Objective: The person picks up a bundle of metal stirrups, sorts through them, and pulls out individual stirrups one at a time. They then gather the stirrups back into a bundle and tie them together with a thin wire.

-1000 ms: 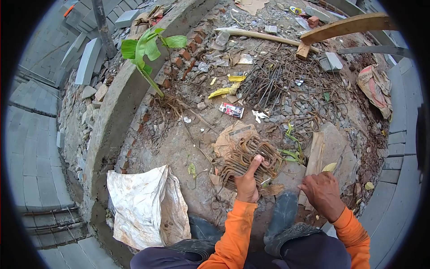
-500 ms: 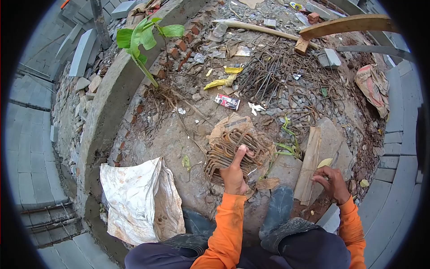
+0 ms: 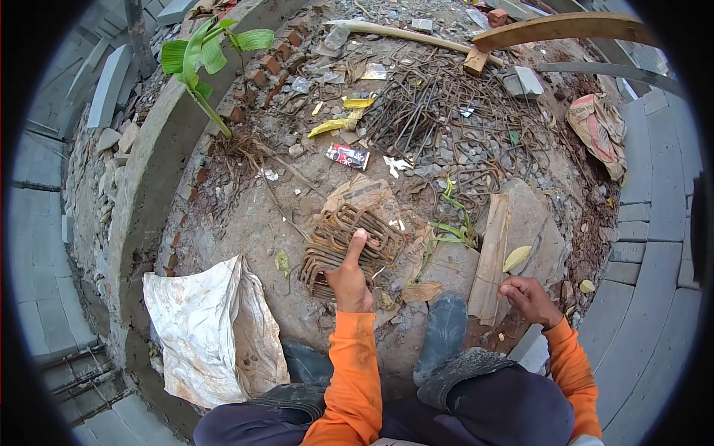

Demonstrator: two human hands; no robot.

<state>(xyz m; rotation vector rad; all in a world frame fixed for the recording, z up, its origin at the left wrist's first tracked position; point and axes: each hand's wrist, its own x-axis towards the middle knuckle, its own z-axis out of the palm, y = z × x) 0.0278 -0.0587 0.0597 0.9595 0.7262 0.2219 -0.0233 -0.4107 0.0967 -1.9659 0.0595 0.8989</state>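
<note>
My left hand (image 3: 351, 286) is closed on a bundle of rusty bent steel stirrups (image 3: 327, 253), its thumb lying across the top. The stacked loops rest at ground level, partly over a torn piece of brown cardboard (image 3: 364, 192). To the right, my right hand (image 3: 532, 301) is curled with thumb and fingers pressed together. Whatever it pinches, if anything, is too small to make out. Just left of that hand lies a flat wooden board (image 3: 489, 260), with a yellow leaf (image 3: 517, 258) above the fingers.
A white sack (image 3: 204, 327) lies at the left, inside a low concrete wall (image 3: 149, 201). Farther off is a tangled heap of rusty stirrups (image 3: 431, 111). A curved wooden handle (image 3: 565, 28), a paper bag (image 3: 599, 134) and a grey block (image 3: 523, 82) are at the upper right.
The view has shifted, so the ground appears farther left and up. The stirrup bundle has moved slightly left with my left hand. My right hand's fingers are curled tighter.
</note>
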